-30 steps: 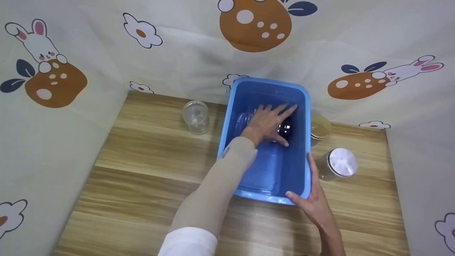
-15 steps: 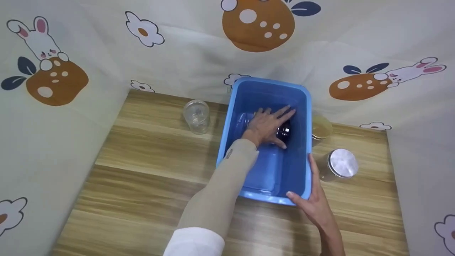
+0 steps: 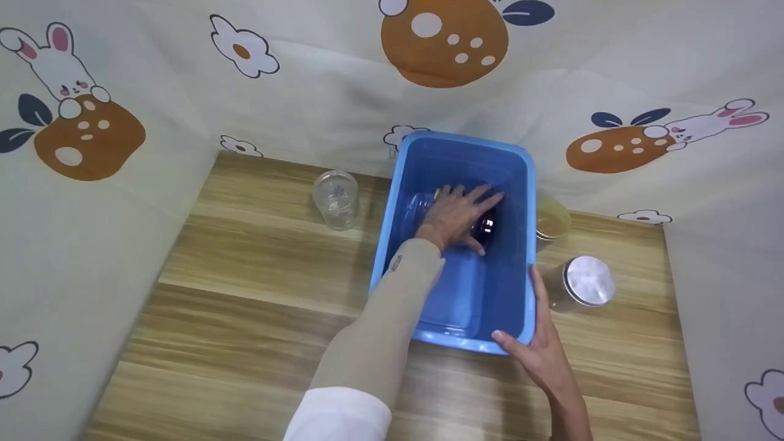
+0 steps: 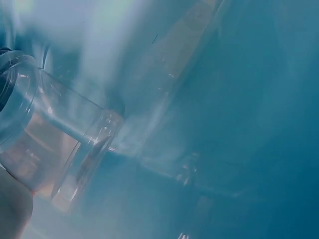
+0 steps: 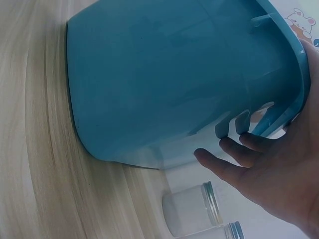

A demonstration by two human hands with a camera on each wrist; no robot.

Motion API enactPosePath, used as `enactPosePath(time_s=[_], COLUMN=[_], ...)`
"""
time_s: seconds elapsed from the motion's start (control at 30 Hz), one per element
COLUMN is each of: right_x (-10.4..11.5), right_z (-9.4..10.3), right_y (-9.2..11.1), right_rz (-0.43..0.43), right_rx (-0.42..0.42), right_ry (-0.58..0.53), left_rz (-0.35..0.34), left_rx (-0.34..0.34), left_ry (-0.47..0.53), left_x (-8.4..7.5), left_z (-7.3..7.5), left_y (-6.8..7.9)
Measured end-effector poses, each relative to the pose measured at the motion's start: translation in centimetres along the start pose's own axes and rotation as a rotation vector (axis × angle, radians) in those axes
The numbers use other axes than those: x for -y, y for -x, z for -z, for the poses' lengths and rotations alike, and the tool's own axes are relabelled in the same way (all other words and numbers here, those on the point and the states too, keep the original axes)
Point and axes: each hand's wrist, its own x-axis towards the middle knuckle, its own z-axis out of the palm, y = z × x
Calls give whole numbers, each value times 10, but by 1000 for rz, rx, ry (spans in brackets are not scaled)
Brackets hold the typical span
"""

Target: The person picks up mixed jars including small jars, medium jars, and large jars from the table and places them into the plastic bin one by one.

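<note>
My left hand (image 3: pixel 456 214) reaches down into a deep blue plastic basin (image 3: pixel 462 342), back of the hand up and fingers spread fairly straight. Beneath and beside it lie a clear container (image 3: pixel 414 207) and a dark, glossy, rounded thing (image 3: pixel 484 226) that shows between thumb and forefinger. Most of what is under the palm is hidden. The left wrist view shows the clear container (image 4: pixel 60 134) on its side, a dark rim at one end. At the basin's near right corner, my right hand (image 3: pixel 539 343) grips the rim, thumb on top and fingers along the outer side.
A clear cup (image 3: pixel 337 201) stands left of the basin on the wooden tabletop (image 3: pixel 245 257). To the right are a yellowish container (image 3: pixel 552 219) and a silver-lidded jar (image 3: pixel 585 283). Patterned cloth (image 3: pixel 331 92) hangs close behind and at both sides.
The left hand's thumb and forefinger have drawn in a little, and the dark glossy thing has shifted slightly left with the hand. The right hand stays on the basin's rim.
</note>
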Motion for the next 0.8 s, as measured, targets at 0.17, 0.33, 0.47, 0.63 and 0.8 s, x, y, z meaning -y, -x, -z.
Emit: enactPosePath(time_s=[0.17,0.33,0.47,0.63,0.8], right_x=[0,0,0,0,0], right_z=[0,0,0,0,1], right_y=[1,1,1,1,0], right_rz=[37,61,41,30,-6], right_rx=[1,8,7,8,8], right_ry=[7,2,1,-1,-1], left_rz=[-10,-8,-4,4,11], left_rx=[-34,-49,-73,-86,-33], left_ry=[-11,-32,-62,-81,-32], left_x=[0,0,0,-2,-7], left_z=[2,2,3,8,23], left_y=[0,1,1,2,3])
